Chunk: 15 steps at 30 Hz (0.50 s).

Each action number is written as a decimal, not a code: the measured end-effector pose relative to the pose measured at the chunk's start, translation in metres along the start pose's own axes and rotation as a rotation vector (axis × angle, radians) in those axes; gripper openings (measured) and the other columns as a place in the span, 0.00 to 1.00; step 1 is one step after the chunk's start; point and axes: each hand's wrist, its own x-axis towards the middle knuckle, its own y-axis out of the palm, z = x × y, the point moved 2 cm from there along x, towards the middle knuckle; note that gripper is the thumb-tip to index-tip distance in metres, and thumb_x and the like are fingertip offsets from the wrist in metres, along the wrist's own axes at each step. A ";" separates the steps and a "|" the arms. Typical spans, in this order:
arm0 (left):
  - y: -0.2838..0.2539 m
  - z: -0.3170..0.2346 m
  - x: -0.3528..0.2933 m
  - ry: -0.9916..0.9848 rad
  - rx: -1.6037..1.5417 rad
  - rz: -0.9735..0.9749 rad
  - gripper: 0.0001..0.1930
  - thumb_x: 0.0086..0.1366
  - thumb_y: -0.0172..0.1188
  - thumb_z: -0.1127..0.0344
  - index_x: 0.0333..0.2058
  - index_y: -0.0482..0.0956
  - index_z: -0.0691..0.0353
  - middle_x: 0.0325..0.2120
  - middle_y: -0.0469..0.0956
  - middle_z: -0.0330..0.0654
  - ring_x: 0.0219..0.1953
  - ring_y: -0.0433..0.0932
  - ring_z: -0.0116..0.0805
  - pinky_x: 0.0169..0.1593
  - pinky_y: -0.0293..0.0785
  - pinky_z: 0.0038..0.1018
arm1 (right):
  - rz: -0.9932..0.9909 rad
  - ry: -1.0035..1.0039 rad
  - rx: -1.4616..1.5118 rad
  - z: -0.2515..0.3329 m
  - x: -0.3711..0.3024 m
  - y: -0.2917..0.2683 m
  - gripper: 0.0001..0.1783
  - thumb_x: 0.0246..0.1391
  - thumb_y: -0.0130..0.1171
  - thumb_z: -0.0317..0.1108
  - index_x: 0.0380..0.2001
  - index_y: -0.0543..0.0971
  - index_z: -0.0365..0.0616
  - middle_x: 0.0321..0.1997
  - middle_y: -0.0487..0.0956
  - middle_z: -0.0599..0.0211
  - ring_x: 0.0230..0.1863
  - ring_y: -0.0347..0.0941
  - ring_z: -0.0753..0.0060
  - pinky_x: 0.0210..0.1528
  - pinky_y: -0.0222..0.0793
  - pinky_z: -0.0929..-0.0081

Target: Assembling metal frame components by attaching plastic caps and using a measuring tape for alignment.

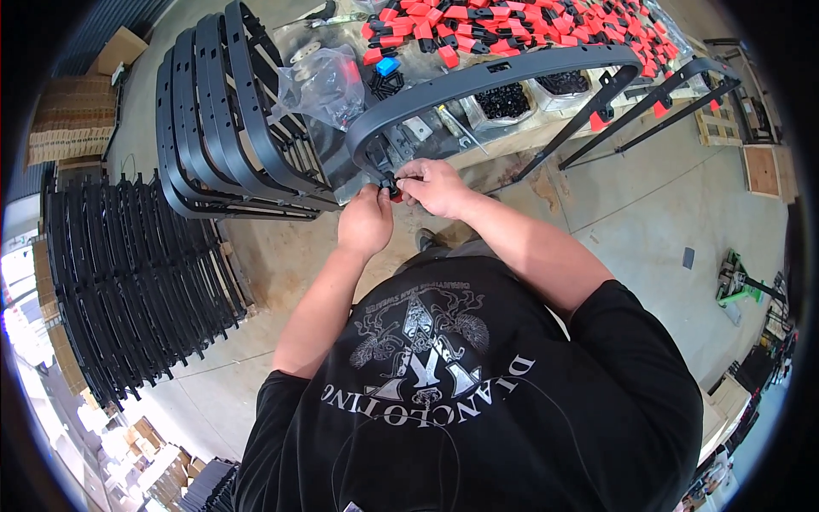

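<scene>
A large black U-shaped metal frame [486, 79] rests across the workbench, one end of it reaching down to my hands. At that end sits a small red-and-black piece [396, 195], mostly covered by fingers. My left hand [365, 224] grips it from the left with the thumb pressed on it. From the right, my right hand [433, 189] pinches at the same spot with thumb and forefinger. Similar red-and-black pieces [512, 32] lie heaped on the far side of the bench. A wrench [461, 130] lies on the bench just beyond my right hand.
Several black frames [200, 128] stand in a row at the left. Tubs of small black parts [503, 102] and a clear plastic bag [324, 85] sit on the bench. Stacked black bars [136, 273] fill the left floor; a green pallet jack [735, 286] stands at right.
</scene>
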 end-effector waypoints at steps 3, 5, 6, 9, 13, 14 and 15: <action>-0.002 -0.005 0.004 0.018 0.096 0.064 0.18 0.75 0.45 0.57 0.39 0.75 0.69 0.38 0.81 0.64 0.41 0.81 0.63 0.47 0.76 0.52 | 0.018 0.000 -0.047 -0.001 0.002 -0.001 0.14 0.62 0.60 0.34 0.43 0.81 0.32 0.30 0.84 0.59 0.28 0.81 0.73 0.34 0.78 0.73; -0.005 -0.007 0.004 0.022 0.133 0.090 0.19 0.76 0.43 0.57 0.40 0.75 0.69 0.39 0.81 0.64 0.42 0.81 0.63 0.48 0.77 0.51 | 0.023 0.006 -0.062 0.004 0.004 -0.003 0.15 0.63 0.60 0.35 0.41 0.82 0.32 0.28 0.84 0.59 0.27 0.81 0.73 0.32 0.78 0.73; -0.007 -0.008 0.004 0.017 0.154 0.113 0.19 0.76 0.43 0.57 0.40 0.75 0.69 0.39 0.81 0.64 0.43 0.81 0.62 0.49 0.77 0.50 | 0.052 0.066 -0.090 0.005 0.005 -0.003 0.14 0.63 0.60 0.35 0.40 0.82 0.32 0.27 0.82 0.63 0.25 0.79 0.75 0.31 0.77 0.73; -0.013 -0.014 0.004 0.011 0.170 0.149 0.19 0.76 0.42 0.58 0.40 0.76 0.70 0.39 0.81 0.64 0.43 0.81 0.62 0.49 0.77 0.50 | 0.074 0.150 -0.086 0.009 0.005 -0.004 0.14 0.64 0.60 0.37 0.35 0.81 0.33 0.25 0.79 0.68 0.22 0.75 0.77 0.27 0.74 0.73; -0.014 -0.012 0.004 0.009 0.150 0.167 0.19 0.76 0.42 0.58 0.40 0.75 0.70 0.39 0.81 0.64 0.43 0.81 0.62 0.50 0.76 0.50 | 0.089 0.202 -0.090 0.014 0.007 -0.003 0.17 0.65 0.59 0.40 0.31 0.80 0.35 0.21 0.76 0.69 0.19 0.70 0.77 0.21 0.67 0.74; -0.013 -0.011 0.004 0.009 0.150 0.166 0.19 0.76 0.42 0.58 0.40 0.75 0.70 0.39 0.81 0.64 0.43 0.81 0.62 0.50 0.76 0.50 | 0.090 0.201 -0.091 0.014 0.008 -0.002 0.17 0.65 0.59 0.40 0.31 0.80 0.35 0.21 0.76 0.69 0.19 0.70 0.77 0.21 0.67 0.74; -0.012 -0.009 0.004 0.012 0.152 0.159 0.19 0.76 0.42 0.58 0.40 0.75 0.70 0.39 0.81 0.64 0.43 0.81 0.62 0.50 0.76 0.50 | 0.076 0.199 -0.129 0.015 0.008 -0.001 0.18 0.66 0.57 0.42 0.30 0.81 0.36 0.21 0.76 0.68 0.19 0.70 0.76 0.22 0.66 0.72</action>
